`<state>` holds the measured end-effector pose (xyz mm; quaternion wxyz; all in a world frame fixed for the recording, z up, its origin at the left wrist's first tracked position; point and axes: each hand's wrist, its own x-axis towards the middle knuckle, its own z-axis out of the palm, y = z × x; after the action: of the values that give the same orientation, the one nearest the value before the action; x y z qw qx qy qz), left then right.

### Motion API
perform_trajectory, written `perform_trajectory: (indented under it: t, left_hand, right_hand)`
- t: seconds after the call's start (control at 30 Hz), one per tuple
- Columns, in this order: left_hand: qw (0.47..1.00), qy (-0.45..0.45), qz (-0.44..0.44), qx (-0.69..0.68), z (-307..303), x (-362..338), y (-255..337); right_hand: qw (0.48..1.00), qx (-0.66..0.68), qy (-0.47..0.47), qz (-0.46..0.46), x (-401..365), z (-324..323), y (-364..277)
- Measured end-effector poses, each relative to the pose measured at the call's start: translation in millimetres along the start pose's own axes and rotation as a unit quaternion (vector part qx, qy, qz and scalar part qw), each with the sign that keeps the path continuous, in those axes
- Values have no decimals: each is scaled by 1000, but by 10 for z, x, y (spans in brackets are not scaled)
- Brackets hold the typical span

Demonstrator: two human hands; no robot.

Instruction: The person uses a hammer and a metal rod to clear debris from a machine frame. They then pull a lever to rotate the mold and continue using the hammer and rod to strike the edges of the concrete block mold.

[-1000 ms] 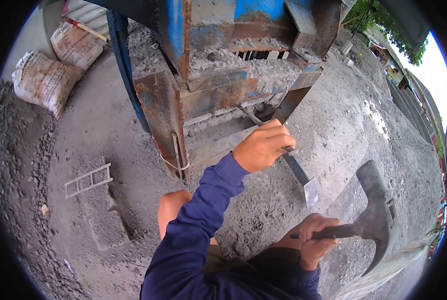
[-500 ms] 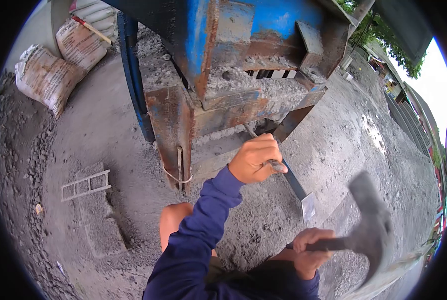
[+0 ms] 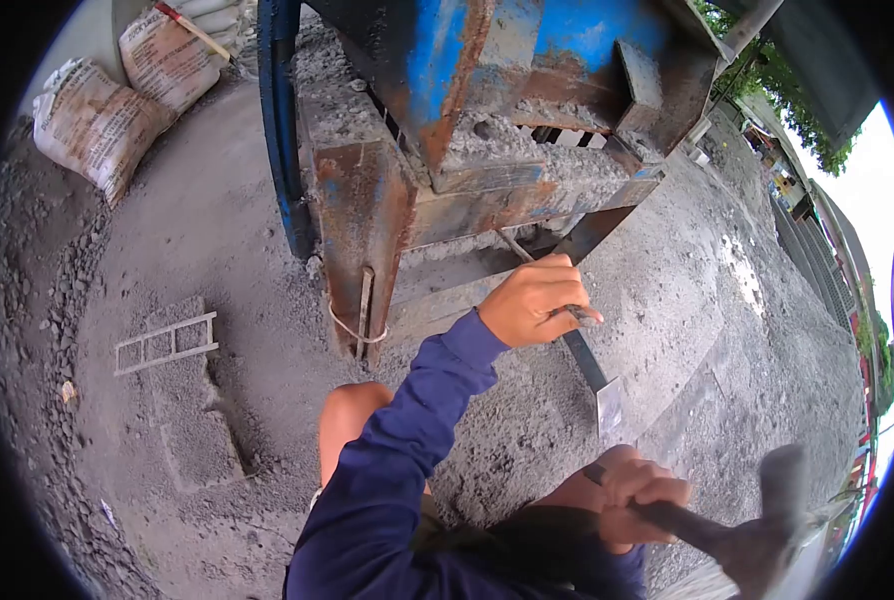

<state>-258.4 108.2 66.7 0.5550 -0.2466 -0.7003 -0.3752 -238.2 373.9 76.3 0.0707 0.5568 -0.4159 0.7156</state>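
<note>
at far left, note two sacks (image 3: 105,128), printed and bulging; cannot tell the contents. nearer, note a lattice (image 3: 174,343), open-celled, lying flat on the ground (image 3: 207,220). at centre, note a rusted blue frame (image 3: 467,215), bearing loose grit (image 3: 577,172) on top. in front of the frame, find the left hand (image 3: 539,303), curled fully round a rod (image 3: 513,244); follow the rod from under the frame, through the fist, to a short exposed tip. treat as stiff, slim and fairly light, probably slippery with dust; hold mid-shaft. beyond the fist, note a dark bar (image 3: 585,360), ending in a bright plate (image 3: 610,405). at right, find the right hand (image 3: 645,498), wrapped firmly round the handle of a hammer (image 3: 712,535); read the head, pointing outward, as blurred. treat as rigid and head-heavy; hold low on the handle.
</note>
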Motion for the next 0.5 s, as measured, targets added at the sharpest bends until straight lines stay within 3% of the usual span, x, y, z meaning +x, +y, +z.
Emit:
perform_trajectory:
  t: [0.03,0.07,0.13,0.2,0.27,0.3,0.33,0.43,0.47,0.5]
  left_hand:
    - [1000,-2,-4,10,-7,-9,-2]
    - [1000,-4,-6,21,-19,-6,-6]
    - [1000,7,-15,20,-11,-47,7]
    - [999,24,-15,30,-57,34,-67]
    - [1000,21,-7,19,-37,-24,-55]
    - [999,17,-21,18,-44,-31,-48]
    - [999,16,-23,17,-47,-38,-39]
    - [999,28,-19,16,-75,-5,-37]
    - [999,39,-14,27,-86,16,-50]
    - [998,46,-15,33,-63,-3,-35]
  right_hand:
    - [970,-231,-36,74,-87,1,-33]
    - [881,-447,-67,140,-110,67,-83]
    - [833,-512,-89,189,1,204,-46]
    - [849,-445,-71,275,-79,36,-65]
    - [942,-260,27,208,-121,-65,-22]
    - [982,-105,102,123,-59,76,-31]
    - [986,-67,121,92,-44,108,-103]
    - [995,-84,44,8,-182,80,143]
    - [960,-246,-52,121,-197,24,205]
    - [876,-398,-139,234,-246,-6,193]
